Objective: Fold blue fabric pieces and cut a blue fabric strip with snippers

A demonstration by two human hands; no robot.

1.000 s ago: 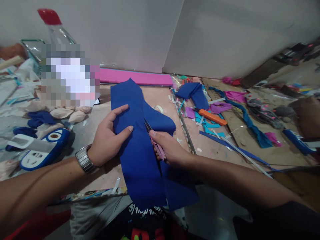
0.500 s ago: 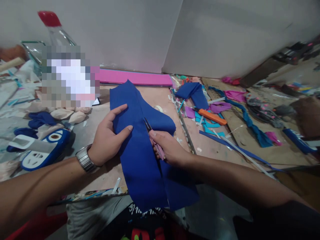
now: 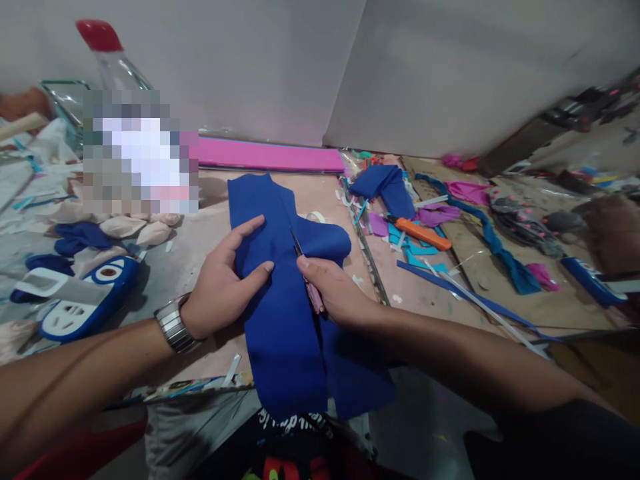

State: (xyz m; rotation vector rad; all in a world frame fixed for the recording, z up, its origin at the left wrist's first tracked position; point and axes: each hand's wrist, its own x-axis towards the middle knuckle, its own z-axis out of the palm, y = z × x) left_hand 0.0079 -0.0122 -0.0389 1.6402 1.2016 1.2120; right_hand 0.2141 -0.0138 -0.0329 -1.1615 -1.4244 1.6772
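A large piece of blue fabric [image 3: 280,333] lies in front of me, its near end hanging over the table edge. My left hand [image 3: 226,283] holds its left side, with thumb and index finger on top, spread apart; the other fingers are hidden. In my right hand [image 3: 333,287] is a pair of scissors with pink handles [image 3: 314,298]. Their dark blades [image 3: 297,245] point away from me along the fabric. Below the scissors a long slit runs to the near edge, parting the cloth into a left and a right panel.
Behind the fabric lies a pink strip stack [image 3: 270,157]. An orange utility knife [image 3: 419,232], folded blue cloth [image 3: 385,187] and scraps are on the right. On the left are a blue-and-white power strip [image 3: 90,300], pale cloth pieces [image 3: 123,227] and a red-capped bottle [image 3: 103,37].
The far end of the fabric has come down and nearer. My left hand has shifted slightly right and down with it; the scissors stay at the slit, their blades closer together.
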